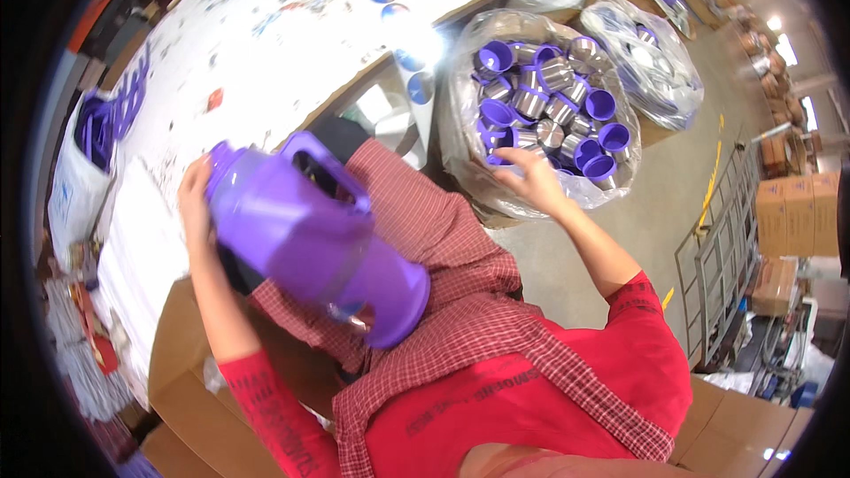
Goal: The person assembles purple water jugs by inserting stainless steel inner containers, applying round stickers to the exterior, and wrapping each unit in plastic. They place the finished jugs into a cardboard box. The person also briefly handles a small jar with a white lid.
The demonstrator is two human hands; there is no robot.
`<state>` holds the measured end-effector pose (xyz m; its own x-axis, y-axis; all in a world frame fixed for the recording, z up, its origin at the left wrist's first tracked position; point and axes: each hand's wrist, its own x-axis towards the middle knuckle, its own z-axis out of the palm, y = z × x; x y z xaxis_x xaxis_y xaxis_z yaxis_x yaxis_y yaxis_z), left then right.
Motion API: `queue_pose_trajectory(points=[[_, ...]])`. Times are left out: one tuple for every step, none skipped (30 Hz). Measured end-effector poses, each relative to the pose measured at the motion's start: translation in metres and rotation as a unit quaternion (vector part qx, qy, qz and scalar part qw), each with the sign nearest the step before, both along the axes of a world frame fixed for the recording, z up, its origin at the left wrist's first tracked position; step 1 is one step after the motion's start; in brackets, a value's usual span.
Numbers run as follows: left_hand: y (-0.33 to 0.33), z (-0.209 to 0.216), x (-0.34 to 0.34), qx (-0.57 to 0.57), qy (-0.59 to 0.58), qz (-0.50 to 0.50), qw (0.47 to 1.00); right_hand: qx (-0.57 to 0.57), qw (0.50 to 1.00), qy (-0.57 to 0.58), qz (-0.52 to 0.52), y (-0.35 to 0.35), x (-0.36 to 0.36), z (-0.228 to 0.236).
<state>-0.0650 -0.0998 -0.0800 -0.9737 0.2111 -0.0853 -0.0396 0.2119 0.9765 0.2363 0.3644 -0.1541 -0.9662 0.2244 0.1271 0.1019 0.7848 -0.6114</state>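
A large purple vacuum jug (297,221) lies tilted across my lap. Its neck points to the upper left, its handle is uppermost, and its base rests against my checked apron (478,301). My left hand (196,199) grips the jug near the neck, its fingers partly hidden behind it. To the right, my right hand (533,181) reaches over the near rim of a clear plastic bag (459,137), fingers apart and nothing visible between them. Inside that bag lie many steel cups with purple rims; one purple cup (501,138) is close to my fingertips.
A white-covered worktable (257,62) stands ahead and left, with round stickers (410,59) along a strip. Behind the cups sits a second plastic bag (651,71). An opened cardboard box (190,345) is at my left; a metal cage trolley (722,257) and stacked cartons (797,212) stand right.
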Motion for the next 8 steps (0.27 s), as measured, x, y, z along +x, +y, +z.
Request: queue_pose_trajectory(points=[[-0.006, 0.004, 0.01, 0.123, 0.023, -0.033, 0.992, -0.046, 0.995, -0.032, -0.079, 0.03, 0.004, -0.015], [-0.005, 0.004, 0.017, 0.199, 0.001, -0.058, 0.978, -0.037, 0.988, -0.077, -0.127, 0.057, -0.002, -0.033], [-0.004, 0.002, 0.022, 0.272, -0.024, -0.082, 0.958, -0.032, 0.977, -0.123, -0.174, 0.077, -0.012, -0.055], [-0.001, -0.002, 0.019, 0.345, -0.046, -0.104, 0.932, -0.05, 0.98, -0.113, -0.155, 0.088, -0.032, -0.082], [0.003, -0.008, 0.013, 0.279, -0.065, -0.069, 0.956, -0.06, 0.976, -0.135, -0.158, 0.093, -0.049, -0.105], [0.005, -0.016, 0.008, 0.212, -0.083, -0.03, 0.973, -0.062, 0.982, -0.119, -0.136, 0.092, -0.061, -0.126], [0.004, -0.025, 0.003, 0.16, -0.106, 0.019, 0.981, -0.055, 0.977, -0.149, -0.142, 0.084, -0.083, -0.148], [-0.001, -0.033, -0.006, 0.143, -0.096, 0.03, 0.985, -0.059, 0.98, -0.136, -0.13, 0.087, -0.091, -0.159]])
